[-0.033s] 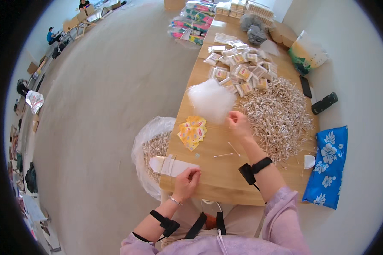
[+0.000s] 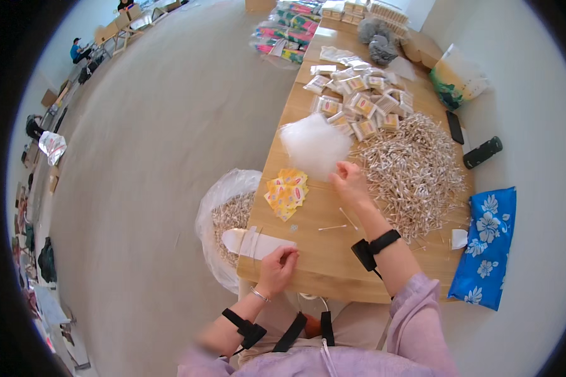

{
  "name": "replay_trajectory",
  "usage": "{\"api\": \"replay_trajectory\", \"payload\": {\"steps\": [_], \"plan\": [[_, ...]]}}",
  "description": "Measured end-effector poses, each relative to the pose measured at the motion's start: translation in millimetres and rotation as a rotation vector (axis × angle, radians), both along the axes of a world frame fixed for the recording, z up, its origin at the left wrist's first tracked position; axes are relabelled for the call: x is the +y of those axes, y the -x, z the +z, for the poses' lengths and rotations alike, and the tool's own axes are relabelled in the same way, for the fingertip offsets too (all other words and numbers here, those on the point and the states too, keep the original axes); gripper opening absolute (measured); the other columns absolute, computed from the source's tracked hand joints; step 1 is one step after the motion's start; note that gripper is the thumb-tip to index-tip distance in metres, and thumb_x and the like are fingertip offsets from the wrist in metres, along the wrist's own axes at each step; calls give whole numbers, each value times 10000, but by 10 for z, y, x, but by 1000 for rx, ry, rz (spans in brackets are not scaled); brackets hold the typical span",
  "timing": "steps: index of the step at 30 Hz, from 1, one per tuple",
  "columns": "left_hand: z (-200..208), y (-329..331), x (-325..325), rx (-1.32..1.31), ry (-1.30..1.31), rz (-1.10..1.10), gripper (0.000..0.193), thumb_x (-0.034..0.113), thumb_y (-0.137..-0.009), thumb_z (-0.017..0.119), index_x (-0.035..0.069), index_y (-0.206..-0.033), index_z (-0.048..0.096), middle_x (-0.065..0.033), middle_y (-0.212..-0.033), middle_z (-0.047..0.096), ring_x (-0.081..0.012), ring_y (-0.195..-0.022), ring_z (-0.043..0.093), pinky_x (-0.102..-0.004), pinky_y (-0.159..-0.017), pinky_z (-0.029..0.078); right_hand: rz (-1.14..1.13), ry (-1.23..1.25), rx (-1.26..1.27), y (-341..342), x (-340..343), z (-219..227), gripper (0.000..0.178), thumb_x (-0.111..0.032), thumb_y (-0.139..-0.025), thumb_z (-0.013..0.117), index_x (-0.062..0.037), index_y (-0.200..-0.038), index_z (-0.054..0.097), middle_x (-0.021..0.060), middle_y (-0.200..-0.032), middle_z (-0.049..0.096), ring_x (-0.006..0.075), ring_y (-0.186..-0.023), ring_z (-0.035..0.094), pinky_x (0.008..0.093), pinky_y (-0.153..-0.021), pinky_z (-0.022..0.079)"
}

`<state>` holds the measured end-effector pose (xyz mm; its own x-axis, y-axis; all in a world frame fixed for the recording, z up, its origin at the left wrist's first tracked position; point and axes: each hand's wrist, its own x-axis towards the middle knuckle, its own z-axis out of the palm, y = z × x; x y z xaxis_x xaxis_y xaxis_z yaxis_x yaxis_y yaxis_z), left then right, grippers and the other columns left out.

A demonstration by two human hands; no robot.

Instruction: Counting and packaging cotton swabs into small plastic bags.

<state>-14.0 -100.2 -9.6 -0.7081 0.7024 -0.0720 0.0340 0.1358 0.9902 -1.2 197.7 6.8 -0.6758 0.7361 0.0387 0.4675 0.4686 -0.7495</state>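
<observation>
My right hand (image 2: 350, 182) is closed in a pinch at the near right corner of a stack of clear plastic bags (image 2: 311, 141). Whatever its fingertips hold is too small to make out. Near the table's front left, my left hand (image 2: 278, 269) has its fingers curled together at the right end of a white strip-like piece (image 2: 267, 246). Anything inside that hand is hidden. Between the hands lie a few loose cotton swabs (image 2: 333, 227). A big heap of cotton swabs (image 2: 415, 176) spreads to the right of my right hand. Yellow printed cards (image 2: 287, 191) sit in a small pile left of it.
Filled swab packs (image 2: 361, 103) are heaped farther back on the wooden table (image 2: 333, 270). A plastic bag of swabs (image 2: 226, 188) stands off its left edge. Along the right side are a phone (image 2: 454, 127), a dark cylinder (image 2: 483, 152) and a blue floral pouch (image 2: 486, 248).
The whole view has shifted very slightly. My right hand has moved a touch left against the plastic bag stack; my left hand stays by the white piece.
</observation>
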Motion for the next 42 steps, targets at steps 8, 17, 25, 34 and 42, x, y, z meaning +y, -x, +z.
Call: {"api": "replay_trajectory", "payload": {"steps": [8, 17, 25, 34, 42], "plan": [[-51, 19, -30, 100, -16, 6, 98, 69, -884, 628, 7, -960, 633, -32, -753, 646, -60, -647, 575, -218, -585, 479, -82, -305, -220, 413, -349, 51, 632, -275, -723, 749, -78, -1271, 505, 166, -1197, 496, 319, -1183, 434, 449, -980, 377], [5, 8, -30, 133, -8, -10, 91, 65, -886, 629, 12, -959, 638, -26, -763, 648, -59, -672, 583, -212, -603, 481, -245, 60, 49, 269, -25, -81, 318, -139, -735, 730, -52, -1028, 639, 127, -827, 634, 274, -762, 628, 363, -727, 513], [-10, -3, -23, 139, -18, 16, 94, 76, -877, 636, 9, -945, 638, -35, -761, 656, -72, -666, 593, -227, -610, 491, -422, 410, 364, -121, -59, 274, 80, -30, -877, 587, 8, -931, 632, 63, -760, 650, 119, -622, 618, 267, -552, 521], [-104, -15, -46, 77, -223, 129, 235, 64, -866, 644, 31, -1086, 570, -65, -849, 651, -126, -738, 637, -249, -666, 526, -227, 619, 392, -372, -926, 511, 101, -64, -852, 638, -1, -923, 606, 64, -765, 665, 112, -622, 626, 236, -505, 491], [353, 146, -209, -301, -388, 360, 294, 47, -900, 601, 32, -1171, 487, -67, -853, 638, -122, -738, 631, -252, -665, 541, -68, 683, 389, -66, -2040, 456, 214, -102, -835, 671, 16, -998, 595, 49, -761, 666, 106, -666, 632, 228, -550, 483]]}}
